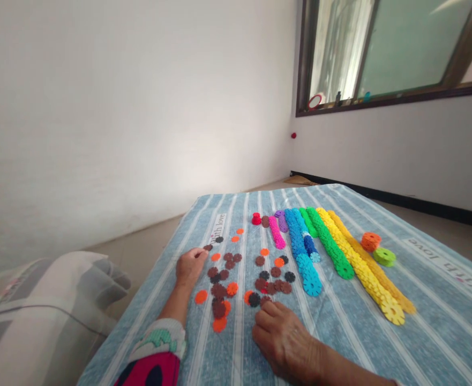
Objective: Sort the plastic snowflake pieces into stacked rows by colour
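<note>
My left hand (190,266) is at the left of the cloth, its thumb and fingers pinched together. A brown notched plastic disc (208,247) lies right by those fingertips; whether anything is between them is hidden. Near the front, my right hand (284,339) has its fingers bent and closed over a brown disc (265,301), of which only the edge shows. Between the hands are scattered brown discs (218,290), orange discs (201,296) and black discs (289,277), some overlapping.
Right of the loose discs run overlapping rows: pink (276,232), blue (298,241), green (332,246) and yellow (360,265). An orange stack (371,241), a lime-green stack (384,257) and a small red stack (256,219) stand nearby. Grey-white fabric (54,316) is beyond the left edge.
</note>
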Tool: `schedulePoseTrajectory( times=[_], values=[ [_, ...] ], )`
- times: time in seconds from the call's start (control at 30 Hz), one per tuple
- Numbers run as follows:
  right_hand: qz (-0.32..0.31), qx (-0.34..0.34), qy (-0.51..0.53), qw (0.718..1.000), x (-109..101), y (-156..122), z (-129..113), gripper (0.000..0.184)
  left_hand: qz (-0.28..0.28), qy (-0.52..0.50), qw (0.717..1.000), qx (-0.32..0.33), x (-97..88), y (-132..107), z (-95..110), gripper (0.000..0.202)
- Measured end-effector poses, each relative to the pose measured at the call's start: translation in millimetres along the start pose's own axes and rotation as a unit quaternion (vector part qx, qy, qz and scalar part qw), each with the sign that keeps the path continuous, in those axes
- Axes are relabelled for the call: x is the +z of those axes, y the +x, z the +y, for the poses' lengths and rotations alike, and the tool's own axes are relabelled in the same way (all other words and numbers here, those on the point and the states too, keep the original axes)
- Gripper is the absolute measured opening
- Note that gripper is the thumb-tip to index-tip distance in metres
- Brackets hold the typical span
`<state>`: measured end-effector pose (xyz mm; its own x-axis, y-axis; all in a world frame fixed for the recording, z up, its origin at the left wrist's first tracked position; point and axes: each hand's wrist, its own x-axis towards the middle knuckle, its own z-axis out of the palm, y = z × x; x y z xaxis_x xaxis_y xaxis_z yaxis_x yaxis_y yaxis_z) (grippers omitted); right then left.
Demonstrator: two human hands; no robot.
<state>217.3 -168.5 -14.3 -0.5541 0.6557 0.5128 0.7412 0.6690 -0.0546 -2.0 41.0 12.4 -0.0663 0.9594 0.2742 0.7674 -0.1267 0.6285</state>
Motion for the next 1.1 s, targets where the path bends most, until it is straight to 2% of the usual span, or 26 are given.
schedulePoseTrajectory(
  times=[0.2,0.3,0.47,0.83,1.1],
  values=[
    [-0.014,-0.010,-0.016,1.000,3,0,2,0.012,-0.038,-0.010,0.999,0.036,0.0,-2,-7,0.026],
    [-0.017,-0.008,-0.013,1.000,2,1,2,0.010,-0.038,0.012,0.998,0.047,1.4,-8,-12,0.028],
    [-0.020,-0.014,-0.009,1.000,-3,0,2,0.011,-0.025,0.025,0.995,0.097,-1.2,-24,-11,0.019],
    [-0.045,-0.005,0.000,0.999,-9,-1,1,0.011,-0.016,0.021,0.995,0.099,-14.9,-57,-7,0.021],
    [-0.037,-0.001,0.010,0.999,-8,-1,2,0.013,-0.006,-0.005,0.996,0.090,-16.1,-66,-7,0.021]
  ],
)
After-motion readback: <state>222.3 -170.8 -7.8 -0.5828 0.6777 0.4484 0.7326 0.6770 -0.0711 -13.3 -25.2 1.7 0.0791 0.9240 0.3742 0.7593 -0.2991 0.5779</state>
